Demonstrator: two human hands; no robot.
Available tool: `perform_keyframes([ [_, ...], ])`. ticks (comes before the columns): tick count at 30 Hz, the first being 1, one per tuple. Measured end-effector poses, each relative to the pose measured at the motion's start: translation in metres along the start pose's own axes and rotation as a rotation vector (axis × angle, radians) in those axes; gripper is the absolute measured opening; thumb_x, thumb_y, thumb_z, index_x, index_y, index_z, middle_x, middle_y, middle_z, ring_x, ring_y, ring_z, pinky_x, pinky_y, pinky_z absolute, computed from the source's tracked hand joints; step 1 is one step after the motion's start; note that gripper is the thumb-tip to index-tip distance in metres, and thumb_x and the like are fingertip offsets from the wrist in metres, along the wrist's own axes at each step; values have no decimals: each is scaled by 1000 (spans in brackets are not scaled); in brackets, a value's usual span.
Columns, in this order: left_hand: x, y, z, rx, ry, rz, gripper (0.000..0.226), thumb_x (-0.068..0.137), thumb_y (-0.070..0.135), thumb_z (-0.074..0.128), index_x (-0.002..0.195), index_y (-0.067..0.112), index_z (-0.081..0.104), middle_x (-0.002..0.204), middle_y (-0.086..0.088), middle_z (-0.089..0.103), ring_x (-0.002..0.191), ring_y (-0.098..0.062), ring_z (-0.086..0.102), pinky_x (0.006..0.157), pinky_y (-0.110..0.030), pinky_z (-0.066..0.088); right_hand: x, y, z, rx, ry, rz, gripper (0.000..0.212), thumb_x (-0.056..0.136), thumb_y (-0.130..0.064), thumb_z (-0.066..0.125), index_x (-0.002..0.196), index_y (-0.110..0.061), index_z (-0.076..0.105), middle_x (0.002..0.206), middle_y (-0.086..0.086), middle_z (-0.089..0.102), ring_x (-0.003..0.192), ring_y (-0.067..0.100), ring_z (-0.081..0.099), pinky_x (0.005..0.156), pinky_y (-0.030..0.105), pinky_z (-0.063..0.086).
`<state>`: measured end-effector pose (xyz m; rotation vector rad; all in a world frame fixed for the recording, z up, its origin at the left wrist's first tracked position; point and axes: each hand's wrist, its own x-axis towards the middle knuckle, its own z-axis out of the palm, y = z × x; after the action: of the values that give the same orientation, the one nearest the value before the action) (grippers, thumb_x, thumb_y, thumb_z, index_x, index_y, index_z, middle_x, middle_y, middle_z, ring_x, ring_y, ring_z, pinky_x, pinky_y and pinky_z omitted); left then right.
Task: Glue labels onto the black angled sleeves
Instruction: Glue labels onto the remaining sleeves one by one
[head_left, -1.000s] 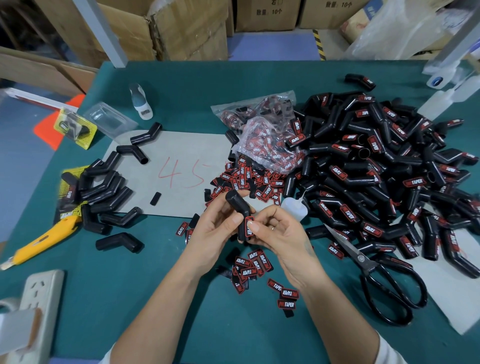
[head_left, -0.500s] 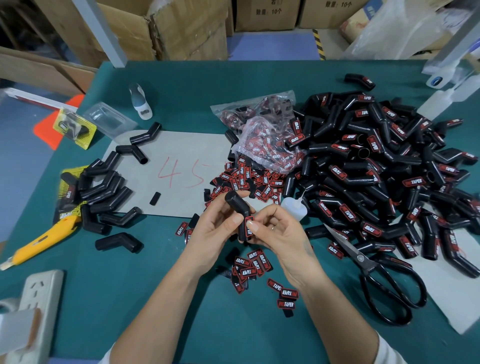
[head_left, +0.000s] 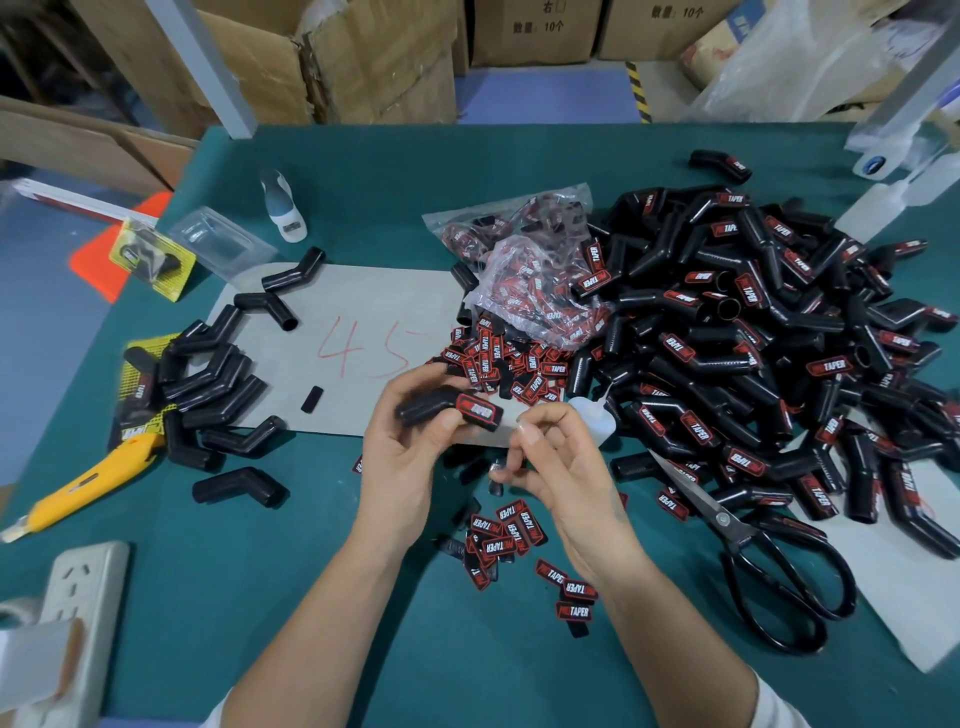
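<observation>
My left hand (head_left: 410, 457) grips a black angled sleeve (head_left: 431, 408) lying level, with a red and black label (head_left: 480, 409) stuck on its right end. Just right of it, my right hand (head_left: 556, 462) is off the sleeve, fingers loosely curled and holding nothing. Loose labels (head_left: 511, 532) lie on the green table below my hands, and more labels (head_left: 498, 358) are heaped above them. A small white glue bottle (head_left: 592, 418) lies beside my right hand. Unlabelled sleeves (head_left: 208, 395) sit at the left; a big pile of labelled sleeves (head_left: 753, 353) fills the right.
Black scissors (head_left: 758, 551) lie at the right front. A yellow utility knife (head_left: 83, 483) and a white power strip (head_left: 78, 597) are at the left front. A grey card (head_left: 363, 312) marked 45 and a clear bag of labels (head_left: 540, 291) lie behind my hands. Cardboard boxes stand beyond the table.
My left hand has turned the sleeve from upright to level, label now facing up. My right hand has let go of the label and drawn back slightly.
</observation>
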<state>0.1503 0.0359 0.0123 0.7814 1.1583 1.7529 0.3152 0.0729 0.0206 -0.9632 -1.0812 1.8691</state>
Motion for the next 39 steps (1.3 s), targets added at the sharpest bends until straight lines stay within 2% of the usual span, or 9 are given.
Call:
perform_keyframes([
  [4, 1, -1, 0, -8, 76, 32, 35, 92, 14, 73, 125, 23, 67, 124, -9, 71, 115, -25, 68, 90, -34, 60, 2, 7, 7, 35, 20, 18, 20, 100, -29, 60, 106, -10, 64, 91, -2, 67, 80, 12, 62, 84, 34, 60],
  [8, -1, -3, 2, 42, 55, 21, 33, 95, 11, 70, 126, 22, 67, 127, -11, 70, 119, -26, 67, 91, -31, 59, 3, 11, 14, 70, 81, -34, 14, 100, -32, 63, 106, -25, 74, 98, -1, 69, 85, 12, 63, 86, 34, 59],
  [11, -2, -5, 3, 80, 47, 12, 34, 98, 3, 65, 126, 22, 67, 127, -11, 71, 120, -27, 68, 93, -31, 59, 3, 10, 17, 52, 102, -59, 20, 95, -42, 66, 107, -29, 75, 96, -3, 69, 86, 11, 62, 86, 33, 59],
  [14, -3, -6, 3, 135, 33, 13, 29, 98, 10, 68, 126, 17, 66, 128, -9, 71, 121, -30, 68, 99, -40, 58, 3, 9, 15, -11, 118, -77, 26, 92, -44, 70, 109, -26, 75, 92, -5, 70, 87, 11, 66, 87, 34, 60],
  [17, -5, -7, 3, 189, 9, 13, 28, 96, 18, 71, 123, 19, 68, 128, -10, 72, 121, -34, 68, 106, -53, 52, 4, 10, 13, -54, 120, -104, 21, 92, -35, 75, 107, -22, 76, 106, 15, 71, 95, 20, 69, 85, 32, 60],
  [19, -6, -5, 5, 198, -2, 7, 28, 94, 19, 73, 121, 22, 70, 127, -9, 72, 121, -33, 68, 107, -48, 53, 5, 10, 13, -58, 132, -122, 11, 90, -29, 76, 101, -26, 78, 109, 22, 67, 94, 18, 67, 82, 30, 59],
  [22, -8, -2, 9, 161, -29, 17, 28, 93, 17, 73, 120, 24, 70, 126, -8, 74, 120, -29, 70, 102, -34, 55, 6, 12, 12, -64, 150, -145, 9, 89, -26, 78, 96, -23, 78, 106, 23, 67, 91, 18, 66, 81, 31, 59],
  [28, -9, -2, 10, 121, -28, 28, 25, 94, 12, 71, 118, 18, 70, 124, -11, 75, 120, -31, 70, 101, -33, 55, 7, 15, 9, -88, 161, -180, 13, 87, -30, 81, 95, -20, 79, 102, 4, 68, 88, 17, 71, 84, 33, 60],
  [39, -9, -1, 11, 123, -34, 46, 25, 94, 12, 72, 115, 25, 72, 123, -7, 76, 120, -31, 70, 101, -34, 56, 10, 19, 7, -95, 157, -212, 8, 86, -33, 81, 90, -26, 79, 99, -6, 66, 89, 17, 72, 85, 34, 60],
])
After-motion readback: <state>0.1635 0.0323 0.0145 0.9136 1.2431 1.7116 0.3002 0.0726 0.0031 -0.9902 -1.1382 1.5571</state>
